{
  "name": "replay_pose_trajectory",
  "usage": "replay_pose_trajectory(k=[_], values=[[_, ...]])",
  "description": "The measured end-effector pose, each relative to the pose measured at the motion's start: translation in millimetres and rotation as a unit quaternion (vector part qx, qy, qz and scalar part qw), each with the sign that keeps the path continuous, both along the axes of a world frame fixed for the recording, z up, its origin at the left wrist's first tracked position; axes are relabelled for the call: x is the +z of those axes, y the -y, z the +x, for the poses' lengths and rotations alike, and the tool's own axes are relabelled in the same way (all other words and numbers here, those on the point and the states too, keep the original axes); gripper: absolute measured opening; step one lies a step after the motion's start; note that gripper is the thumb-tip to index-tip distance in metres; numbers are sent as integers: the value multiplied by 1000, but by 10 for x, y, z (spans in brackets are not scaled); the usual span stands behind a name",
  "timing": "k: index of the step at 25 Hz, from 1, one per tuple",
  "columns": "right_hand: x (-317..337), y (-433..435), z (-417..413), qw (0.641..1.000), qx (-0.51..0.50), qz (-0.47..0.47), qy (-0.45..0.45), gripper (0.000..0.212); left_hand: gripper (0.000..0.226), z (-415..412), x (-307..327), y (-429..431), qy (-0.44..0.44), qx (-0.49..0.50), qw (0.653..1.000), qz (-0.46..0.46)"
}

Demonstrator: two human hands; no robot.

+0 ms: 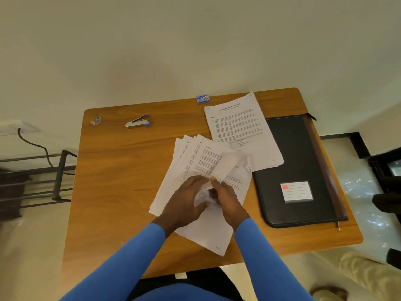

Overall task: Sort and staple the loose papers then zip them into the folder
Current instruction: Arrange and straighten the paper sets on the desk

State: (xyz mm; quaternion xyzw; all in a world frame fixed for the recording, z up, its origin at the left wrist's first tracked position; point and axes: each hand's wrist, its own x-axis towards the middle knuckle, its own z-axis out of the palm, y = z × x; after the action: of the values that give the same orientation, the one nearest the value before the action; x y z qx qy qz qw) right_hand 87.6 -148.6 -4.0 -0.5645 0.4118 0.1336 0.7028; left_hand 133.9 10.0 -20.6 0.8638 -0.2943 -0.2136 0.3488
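A fanned pile of loose printed papers (191,157) lies in the middle of the wooden table (112,170). My left hand (184,203) rests flat on the pile and holds it down. My right hand (225,196) pinches one curled sheet (225,166) lifted off the pile. A second stack of papers (238,127) lies at the back right, partly on a black zip folder (299,161) with a white label. A silver and blue stapler (138,122) sits at the back left, apart from both hands.
A small blue staple box (203,99) stands at the table's far edge. A small blue and white item (96,120) lies at the back left corner. A metal rack (43,177) stands left of the table, with a cable on the wall above.
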Motion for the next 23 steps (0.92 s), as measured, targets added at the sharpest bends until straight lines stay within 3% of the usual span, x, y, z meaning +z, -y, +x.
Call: replay_pose_trajectory(k=[3, 5, 8, 10, 12, 15, 17, 19, 21, 23], values=[[-36, -41, 46, 999, 12, -9, -30, 40, 41, 72, -20, -164, -30, 181, 981, 68], [-10, -71, 75, 998, 46, -24, -34, 51, 32, 121, -63, -230, -80, 228, 964, 105], [-36, -91, 81, 997, 68, -34, -28, 42, 35, 125, -46, -208, -107, 217, 961, 132], [-29, -108, 100, 997, 67, -28, -26, 42, 34, 63, -16, -155, -18, 190, 973, 130], [-53, -117, 125, 998, 57, -28, -15, 45, 31, -32, -2, -76, 59, 97, 989, 97], [-111, -153, 134, 999, 8, -41, -14, 25, 19, -121, 34, -34, -29, -17, 999, 7], [-147, -163, 125, 996, 2, -76, -41, 14, 24, -62, -15, -75, -34, 102, 994, -22], [-184, -165, 100, 996, -10, -78, -45, 12, 35, 43, -95, -150, 9, 259, 965, 30], [-171, -170, 71, 996, -8, -79, -38, 14, 47, 146, -168, -159, -42, 291, 952, 84], [-188, -174, 45, 997, -2, -71, -24, 16, 43, 206, -154, -98, -94, 267, 954, 100]])
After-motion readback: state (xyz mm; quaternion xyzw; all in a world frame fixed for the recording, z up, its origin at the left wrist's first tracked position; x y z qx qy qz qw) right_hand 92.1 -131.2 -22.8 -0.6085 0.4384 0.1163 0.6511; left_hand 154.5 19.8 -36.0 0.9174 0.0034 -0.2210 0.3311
